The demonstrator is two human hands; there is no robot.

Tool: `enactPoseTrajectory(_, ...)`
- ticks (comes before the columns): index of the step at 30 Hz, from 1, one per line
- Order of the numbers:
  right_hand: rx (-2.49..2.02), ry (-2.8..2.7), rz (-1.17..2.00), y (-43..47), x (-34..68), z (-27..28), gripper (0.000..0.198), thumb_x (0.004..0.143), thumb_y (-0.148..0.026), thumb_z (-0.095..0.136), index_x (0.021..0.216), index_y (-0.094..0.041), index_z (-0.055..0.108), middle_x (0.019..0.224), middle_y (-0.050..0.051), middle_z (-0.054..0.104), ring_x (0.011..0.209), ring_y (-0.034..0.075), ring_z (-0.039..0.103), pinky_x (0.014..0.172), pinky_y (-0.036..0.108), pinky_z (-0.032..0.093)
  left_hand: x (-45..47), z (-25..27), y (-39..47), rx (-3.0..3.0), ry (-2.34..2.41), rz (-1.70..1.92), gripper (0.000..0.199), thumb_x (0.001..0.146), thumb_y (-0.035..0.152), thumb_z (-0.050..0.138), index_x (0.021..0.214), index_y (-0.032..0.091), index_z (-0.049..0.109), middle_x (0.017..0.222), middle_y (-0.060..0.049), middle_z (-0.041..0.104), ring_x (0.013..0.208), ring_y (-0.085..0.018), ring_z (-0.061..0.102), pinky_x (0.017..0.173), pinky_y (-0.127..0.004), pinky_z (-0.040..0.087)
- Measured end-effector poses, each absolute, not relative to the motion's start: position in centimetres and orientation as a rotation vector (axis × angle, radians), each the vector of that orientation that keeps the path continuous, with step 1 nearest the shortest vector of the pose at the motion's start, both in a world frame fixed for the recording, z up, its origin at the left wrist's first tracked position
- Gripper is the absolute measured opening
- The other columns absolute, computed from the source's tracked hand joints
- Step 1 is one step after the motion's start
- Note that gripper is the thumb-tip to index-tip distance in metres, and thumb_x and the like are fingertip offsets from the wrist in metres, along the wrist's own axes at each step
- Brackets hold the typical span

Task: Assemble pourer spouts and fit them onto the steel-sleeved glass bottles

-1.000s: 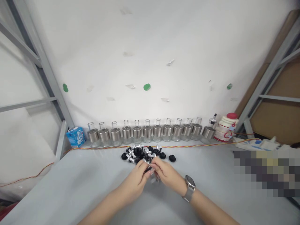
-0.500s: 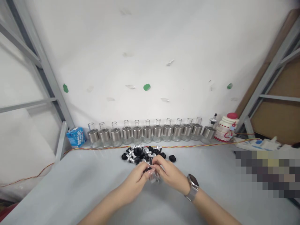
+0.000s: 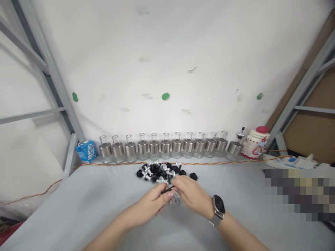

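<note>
My left hand [image 3: 149, 204] is closed, with thumb and fingers pinching a slim black pourer part [image 3: 167, 190] above the table's front middle. Close against it, my right hand [image 3: 195, 197] is closed too, its fingertips at the same black part. Another dark upright piece [image 3: 169, 179] shows by the right fingertips. Below them a silvery, partly see-through piece [image 3: 176, 199] pokes out, blurred; which hand carries it I cannot tell. Just beyond my fingers lies a heap of loose black and silver pourer parts [image 3: 154, 170].
Several glass bottles with metal sleeves [image 3: 165, 145] stand in a row along the wall. The rightmost bottle [image 3: 235, 148] has a pourer on top. A blue carton [image 3: 86, 152], a white-and-red jar [image 3: 255, 143] and a twisted cable [image 3: 209, 163] are also there.
My hands have shifted slightly, and more of the black part shows between my fingertips. The whole view has moved a little; the bottles and heap look the same.
</note>
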State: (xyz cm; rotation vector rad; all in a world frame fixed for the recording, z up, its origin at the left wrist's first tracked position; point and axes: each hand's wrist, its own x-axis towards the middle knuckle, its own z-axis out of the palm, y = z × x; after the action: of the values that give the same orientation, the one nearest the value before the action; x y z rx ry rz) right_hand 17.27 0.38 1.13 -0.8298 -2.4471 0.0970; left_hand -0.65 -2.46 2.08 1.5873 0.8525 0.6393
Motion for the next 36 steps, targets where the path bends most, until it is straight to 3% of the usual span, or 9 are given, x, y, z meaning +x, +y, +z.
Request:
enactPoseTrajectory(4,-0.774,-2.429,0.051,0.3,17.26,1.02,0.023,0.087,-0.018,0.027,0.075,-0.018,0.046,0.069,0.004,0.049,0.063,0.015,0.042,0.057,0.025,0.034,-0.5,1.98,-2.77,1.58,0.858,0.633,0.03,0.083,0.044,0.039,0.094,0.016,0.044,0.066,0.005,0.035,0.054,-0.007,0.032,0.049,-0.02,0.03)
enactPoseTrajectory(17,-0.742,-2.327,0.181,0.02,16.98,0.76,0.021,0.088,-0.019,0.028,0.079,-0.019,0.046,0.068,0.001,0.045,0.062,0.014,0.043,0.055,0.023,0.036,-0.32,2.41,-3.14,1.68,0.867,0.736,0.027,0.084,0.04,0.039,0.091,0.016,0.048,0.075,0.001,0.042,0.066,-0.009,0.037,0.061,-0.023,0.034)
enactPoseTrajectory(30,-0.645,-2.318,0.328,0.28,17.37,0.92,0.022,0.087,-0.015,0.028,0.076,-0.019,0.046,0.07,0.002,0.045,0.064,0.013,0.044,0.057,0.023,0.039,-0.18,2.15,-3.45,1.574,0.834,0.701,0.028,0.082,0.042,0.041,0.095,0.018,0.045,0.072,0.004,0.037,0.058,-0.007,0.032,0.052,-0.021,0.029)
enactPoseTrajectory(36,-0.688,-2.327,0.305,0.17,17.35,1.01,0.021,0.086,-0.013,0.029,0.077,-0.019,0.046,0.07,0.002,0.045,0.065,0.013,0.044,0.058,0.024,0.038,-0.15,2.29,-3.48,1.637,0.86,0.743,0.026,0.083,0.041,0.04,0.093,0.018,0.047,0.076,0.003,0.04,0.063,-0.009,0.035,0.06,-0.022,0.032)
